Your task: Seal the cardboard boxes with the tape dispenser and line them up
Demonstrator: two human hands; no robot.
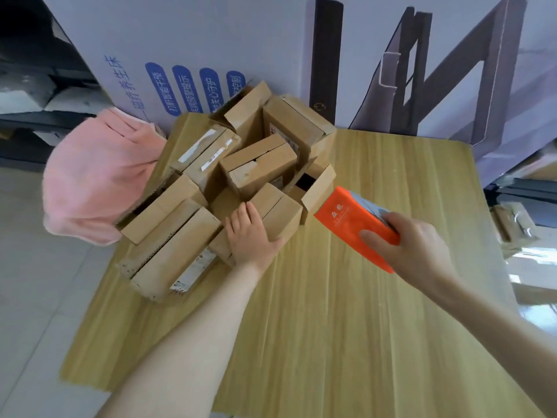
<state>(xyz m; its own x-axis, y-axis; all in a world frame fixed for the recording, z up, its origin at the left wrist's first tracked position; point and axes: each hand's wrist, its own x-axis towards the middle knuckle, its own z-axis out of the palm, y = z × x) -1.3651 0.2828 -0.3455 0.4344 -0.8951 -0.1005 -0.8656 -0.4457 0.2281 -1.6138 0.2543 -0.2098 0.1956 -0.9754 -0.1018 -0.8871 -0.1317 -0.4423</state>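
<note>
Head view: left hand rests open on a cardboard box, right hand grips the orange tape dispenser.

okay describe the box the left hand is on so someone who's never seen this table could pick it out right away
On the wooden table, cardboard boxes are heaped at the far left, beside a pink cloth. The box sits on the heap's near right edge, closest to the orange tape dispenser in the right hand. Alone among them, it has the left hand flat on top.
</note>
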